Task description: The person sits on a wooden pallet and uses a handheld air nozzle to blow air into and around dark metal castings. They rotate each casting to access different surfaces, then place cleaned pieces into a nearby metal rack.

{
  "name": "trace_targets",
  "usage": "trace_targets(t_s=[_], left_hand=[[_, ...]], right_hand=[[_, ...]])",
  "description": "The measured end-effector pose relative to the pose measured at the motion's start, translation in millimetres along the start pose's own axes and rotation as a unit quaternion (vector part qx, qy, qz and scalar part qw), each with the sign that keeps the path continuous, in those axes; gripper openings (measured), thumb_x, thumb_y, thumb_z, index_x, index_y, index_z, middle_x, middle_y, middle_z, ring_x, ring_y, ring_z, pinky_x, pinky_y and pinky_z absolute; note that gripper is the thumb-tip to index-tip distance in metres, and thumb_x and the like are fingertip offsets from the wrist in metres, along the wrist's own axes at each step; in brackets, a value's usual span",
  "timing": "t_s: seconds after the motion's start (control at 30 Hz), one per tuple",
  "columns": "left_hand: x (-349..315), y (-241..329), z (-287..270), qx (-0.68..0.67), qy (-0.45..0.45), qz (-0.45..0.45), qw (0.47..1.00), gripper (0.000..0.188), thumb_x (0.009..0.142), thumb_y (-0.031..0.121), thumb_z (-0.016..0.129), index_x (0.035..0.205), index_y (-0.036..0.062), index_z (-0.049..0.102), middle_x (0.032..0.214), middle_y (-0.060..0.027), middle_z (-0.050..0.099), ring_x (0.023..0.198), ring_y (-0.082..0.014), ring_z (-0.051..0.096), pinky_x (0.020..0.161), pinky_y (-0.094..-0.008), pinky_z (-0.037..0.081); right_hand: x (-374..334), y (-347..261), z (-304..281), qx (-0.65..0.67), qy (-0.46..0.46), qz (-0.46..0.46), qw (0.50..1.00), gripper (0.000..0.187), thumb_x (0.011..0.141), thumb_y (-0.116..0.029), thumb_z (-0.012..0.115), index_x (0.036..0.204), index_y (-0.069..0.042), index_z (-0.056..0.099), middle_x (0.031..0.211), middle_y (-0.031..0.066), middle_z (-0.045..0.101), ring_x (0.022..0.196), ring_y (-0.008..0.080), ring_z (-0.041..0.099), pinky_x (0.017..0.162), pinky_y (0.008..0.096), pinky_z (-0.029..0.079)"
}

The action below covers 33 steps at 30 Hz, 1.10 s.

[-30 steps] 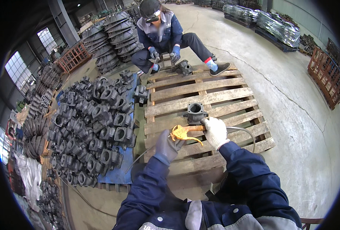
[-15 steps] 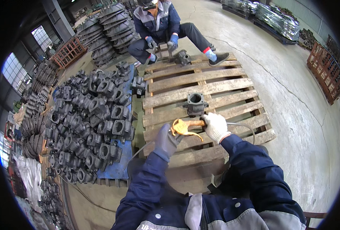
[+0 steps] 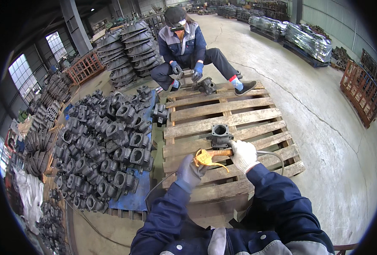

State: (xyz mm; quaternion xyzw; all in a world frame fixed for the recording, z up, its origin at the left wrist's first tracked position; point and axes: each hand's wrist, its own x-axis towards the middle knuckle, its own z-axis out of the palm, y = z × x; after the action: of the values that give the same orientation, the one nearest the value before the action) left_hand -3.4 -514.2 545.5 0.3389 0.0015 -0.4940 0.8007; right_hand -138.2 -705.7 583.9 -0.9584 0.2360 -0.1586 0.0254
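Observation:
A yellow air blow gun (image 3: 205, 157) with a long trigger lever is held level in front of me, between both my hands. My left hand (image 3: 190, 172), in a grey glove, is closed round its head end. The white-gloved right hand (image 3: 244, 156) grips the far end of its handle, where a grey hose (image 3: 277, 155) curves off to the right. Just beyond the gun, a dark cast-metal housing (image 3: 220, 135) with a square flange and round bore stands upright on a wooden pallet (image 3: 256, 116). Neither hand touches that housing.
Many similar housings (image 3: 107, 140) are heaped on a blue board (image 3: 133, 196) at left. Across the pallet a co-worker (image 3: 184, 46) sits, gloved hands beside another housing (image 3: 207, 86). Stacked castings (image 3: 135, 46) and a rusty rack (image 3: 361, 91) stand farther off. A cable (image 3: 99, 231) crosses the floor.
My view has tilted up, so the pallet, heap and co-worker sit lower in the picture. Both hands still hold the blow gun, with little change in grip.

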Motion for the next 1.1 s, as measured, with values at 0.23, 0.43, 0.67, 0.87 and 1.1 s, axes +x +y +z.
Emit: trace_targets(t_s=[0.23, 0.43, 0.67, 0.87, 1.1], left_hand=[[-10.5, 6.2, 4.4, -0.021, -0.123, -0.013, 0.992, 0.052, 0.099, 0.038, 0.048, 0.139, 0.0061, 0.053, 0.134, -0.0093, 0.061, 0.119, -0.0261, 0.06, 0.097, -0.0408, 0.051], [-11.4, 13.2, -11.6, 0.022, -0.13, 0.054, 0.99, 0.05, 0.102, 0.035, 0.044, 0.141, 0.0039, 0.049, 0.131, -0.0108, 0.06, 0.113, -0.023, 0.062, 0.09, -0.0363, 0.054], [-10.7, 10.7, -32.2, 0.003, -0.025, 0.032, 0.999, 0.05, 0.101, 0.042, 0.043, 0.134, 0.0071, 0.057, 0.125, -0.009, 0.064, 0.108, -0.0238, 0.063, 0.087, -0.0396, 0.054], [8.7, 14.2, -32.1, -0.112, 0.091, 0.062, 0.988, 0.049, 0.101, 0.04, 0.038, 0.121, 0.0023, 0.063, 0.108, -0.0175, 0.066, 0.097, -0.0326, 0.064, 0.089, -0.0476, 0.052], [13.8, 5.8, -29.0, -0.036, 0.068, 0.078, 0.994, 0.053, 0.099, 0.042, 0.041, 0.12, 0.0002, 0.065, 0.066, -0.0106, 0.063, 0.069, -0.0303, 0.063, 0.073, -0.0454, 0.053]], right_hand=[[-13.6, -7.7, -63.1, -0.03, -0.069, -0.06, 0.995, 0.038, 0.077, -0.026, 0.074, 0.114, -0.017, 0.066, 0.086, 0.0102, 0.068, 0.078, 0.0311, 0.069, 0.069, 0.0438, 0.054], [-1.1, -19.8, -24.2, 0.043, -0.178, -0.028, 0.983, 0.024, 0.087, -0.026, 0.064, 0.109, -0.015, 0.066, 0.094, 0.0141, 0.071, 0.089, 0.0347, 0.069, 0.076, 0.0475, 0.055], [-15.9, -30.8, 38.9, 0.083, -0.042, -0.063, 0.994, 0.022, 0.084, -0.025, 0.071, 0.105, -0.019, 0.07, 0.091, 0.0087, 0.07, 0.085, 0.0293, 0.069, 0.073, 0.0418, 0.054], [-18.2, -40.4, 42.8, 0.139, -0.17, -0.065, 0.973, 0.031, 0.084, -0.032, 0.073, 0.11, -0.017, 0.069, 0.096, 0.0125, 0.07, 0.09, 0.0325, 0.069, 0.077, 0.0437, 0.055], [-23.5, -39.3, 36.3, 0.312, -0.356, -0.078, 0.877, 0.047, 0.085, -0.036, 0.074, 0.118, -0.004, 0.062, 0.088, 0.0146, 0.07, 0.081, 0.0251, 0.069, 0.073, 0.0358, 0.055]])
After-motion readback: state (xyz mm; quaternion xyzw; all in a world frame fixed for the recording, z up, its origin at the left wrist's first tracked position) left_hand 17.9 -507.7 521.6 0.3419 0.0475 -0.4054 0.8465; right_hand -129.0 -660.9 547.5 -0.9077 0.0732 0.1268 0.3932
